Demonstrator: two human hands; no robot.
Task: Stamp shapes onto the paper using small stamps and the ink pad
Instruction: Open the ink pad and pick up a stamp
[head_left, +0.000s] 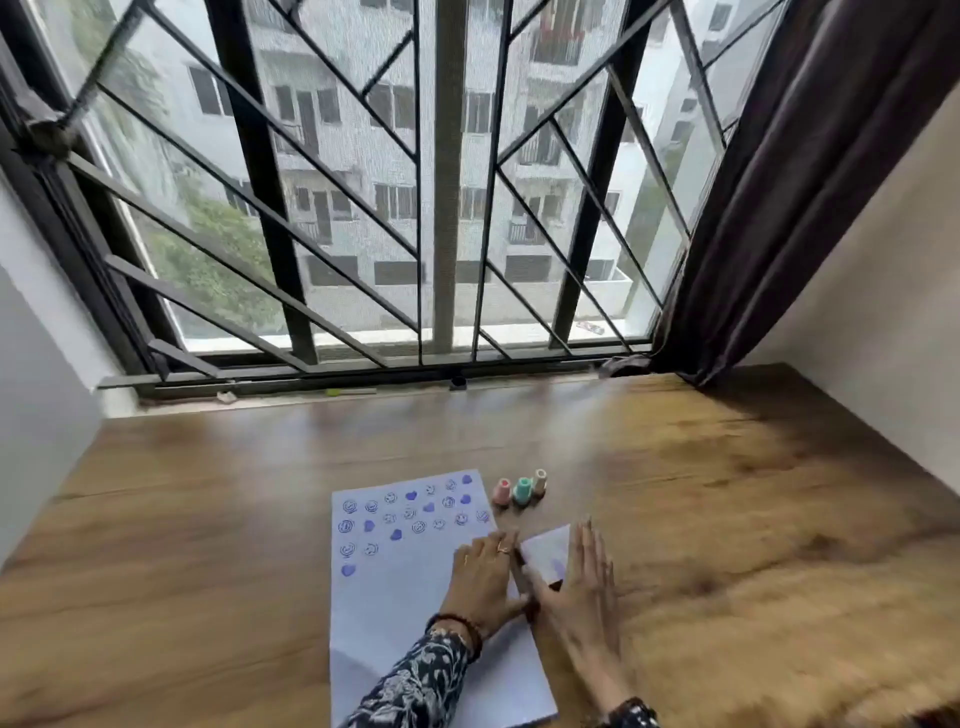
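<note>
Paper (415, 587): one white sheet lying flat on the wooden bench (727, 493), under and to the left of the left hand. Its far part carries rows of blue prints, smiley rings and hearts; the near part is bare. Judged light, thin and limp, apt to slide or crease; best steadied by a flat palm, not pinched.

Stamps (521, 488): three small upright pieces, pink, green and cream, standing in a close row just beyond both hands, beside the paper's far right corner. Judged light, stiff plastic and easy to tip; each would be taken at the narrow upper stem between thumb and forefinger, printing face down.

Ink pad (548, 556): a pale, flat square with a blue-violet smudge, lying between the two hands and touching or nearly touching both. Judged shallow, light and liable to skid; hold by its edges, keeping fingers off the inked face. Whether it is a pad or a lid cannot be told through the blur.

Left hand (485, 579): spread flat, palm down on the paper's right margin, holding nothing; rings and a bead bracelet are visible.

Right hand (579, 587): flat on the bench, fingers extended and together, along the pad's right edge, gripping nothing.
</note>
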